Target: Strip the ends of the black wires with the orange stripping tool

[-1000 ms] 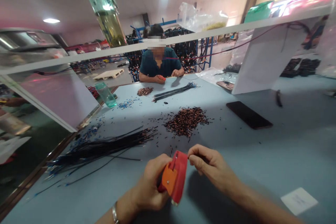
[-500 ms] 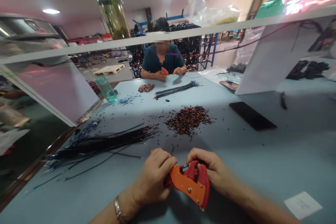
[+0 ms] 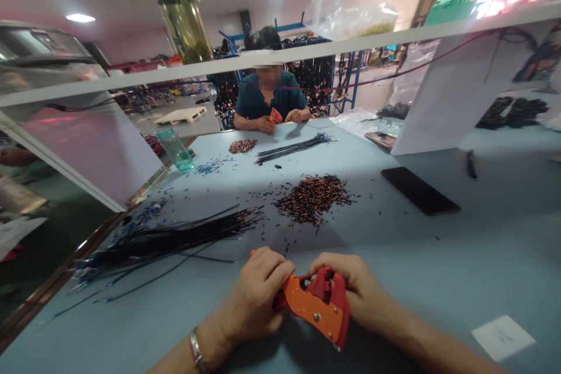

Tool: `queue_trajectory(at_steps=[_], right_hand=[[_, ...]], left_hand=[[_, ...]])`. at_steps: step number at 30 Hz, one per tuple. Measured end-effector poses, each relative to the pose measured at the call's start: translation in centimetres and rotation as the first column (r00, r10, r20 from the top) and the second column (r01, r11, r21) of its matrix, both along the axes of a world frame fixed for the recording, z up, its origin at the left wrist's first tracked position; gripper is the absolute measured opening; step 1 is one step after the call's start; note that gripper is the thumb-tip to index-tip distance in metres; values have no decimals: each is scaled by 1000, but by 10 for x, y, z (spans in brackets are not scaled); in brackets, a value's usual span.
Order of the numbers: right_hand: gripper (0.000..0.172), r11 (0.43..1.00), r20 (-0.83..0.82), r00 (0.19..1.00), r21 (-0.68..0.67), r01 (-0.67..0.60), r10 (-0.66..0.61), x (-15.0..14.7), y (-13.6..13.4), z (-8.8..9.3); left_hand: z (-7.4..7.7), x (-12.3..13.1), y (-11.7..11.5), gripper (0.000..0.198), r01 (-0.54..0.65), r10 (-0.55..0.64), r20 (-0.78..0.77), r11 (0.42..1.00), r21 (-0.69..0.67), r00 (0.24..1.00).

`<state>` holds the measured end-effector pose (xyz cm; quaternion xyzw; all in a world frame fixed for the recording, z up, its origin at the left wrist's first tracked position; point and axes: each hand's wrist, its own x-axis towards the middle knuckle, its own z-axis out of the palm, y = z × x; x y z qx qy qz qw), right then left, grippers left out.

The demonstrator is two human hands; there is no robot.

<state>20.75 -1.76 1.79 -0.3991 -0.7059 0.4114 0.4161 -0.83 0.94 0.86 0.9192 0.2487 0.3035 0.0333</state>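
My left hand [image 3: 258, 289] is wrapped round the handles of an orange and red wire stripper [image 3: 313, 310], whose head points right and toward me. Close behind that head, my right hand [image 3: 350, 283] has its fingers pinched together at the jaws; what lies between them is hidden by the tool. Ahead of my hands lies a heap of short black and copper-coloured offcuts [image 3: 313, 200]. Left of it, a bundle of thin black wires [image 3: 175, 239] stretches across the table, with bare ends toward the heap and blue ends to the far left.
A black phone [image 3: 418, 190] and a paper slip [image 3: 503, 338] lie to the right. Across the table sits a person [image 3: 269, 96] holding a red tool, with a smaller wire bundle [image 3: 293, 149] in front. A green bottle [image 3: 175, 151] stands left, below a white shelf [image 3: 307, 51].
My right hand has shifted slightly left, closer against the stripper's head. The left hand and the stripper keep almost the same place. The whole view has tilted a little.
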Motion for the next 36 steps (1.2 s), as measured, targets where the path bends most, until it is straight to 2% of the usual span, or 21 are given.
queue_trajectory(at_steps=[7, 13, 18, 23, 30, 36], right_hand=[[11, 1000, 12, 1000, 14, -5, 5, 1, -1, 1], [12, 1000, 23, 1000, -20, -9, 10, 2, -1, 2], [13, 1000, 6, 1000, 7, -20, 20, 2, -1, 0], [14, 999, -9, 1000, 34, -24, 24, 3, -1, -3], [13, 998, 7, 1000, 60, -17, 17, 2, -1, 1], [11, 999, 34, 999, 46, -4, 3, 1, -3, 2]], left_hand=[[0, 1, 0, 34, 7, -7, -13, 1000, 0, 1000], [-3, -1, 0, 40, 10, -9, 15, 1000, -29, 1000], [-6, -3, 1, 52, 31, -31, 34, 999, -17, 999], [-8, -4, 0, 54, 39, -38, 27, 999, -13, 999], [-8, -3, 1, 44, 26, -26, 8, 999, -19, 1000], [-2, 1, -1, 32, 10, -10, -15, 1000, 27, 1000]])
